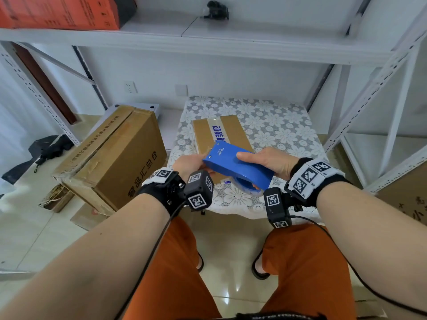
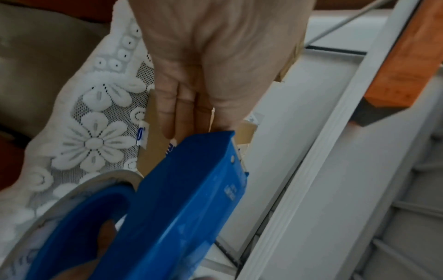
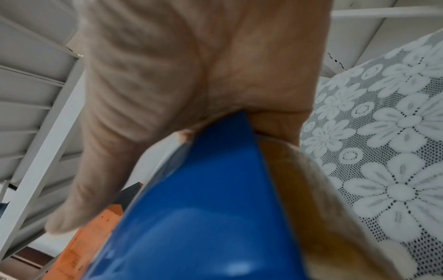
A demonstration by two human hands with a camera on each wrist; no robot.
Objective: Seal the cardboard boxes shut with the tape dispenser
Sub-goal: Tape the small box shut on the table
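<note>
A small cardboard box [image 1: 233, 128] lies on the lace-covered table [image 1: 277, 125], with a strip of tape [image 1: 216, 132] printed in blue running along its top. My right hand [image 1: 270, 161] grips the blue tape dispenser [image 1: 238, 167], thumb on its top side, just above the box's near end. The tape roll [image 1: 248, 189] sits at the dispenser's near end. My left hand [image 1: 191, 161] is at the dispenser's front left. In the left wrist view its fingers [image 2: 179, 106] lie straight along the box [image 2: 153, 151], partly behind the dispenser [image 2: 187, 208].
A large taped cardboard box [image 1: 115, 158] stands on the floor to the left of the table. White metal shelf uprights [image 1: 369, 107] rise at the right and a shelf board [image 1: 208, 38] crosses overhead with an orange box [image 1: 57, 10]. More cardboard [image 1: 406, 197] sits at the right.
</note>
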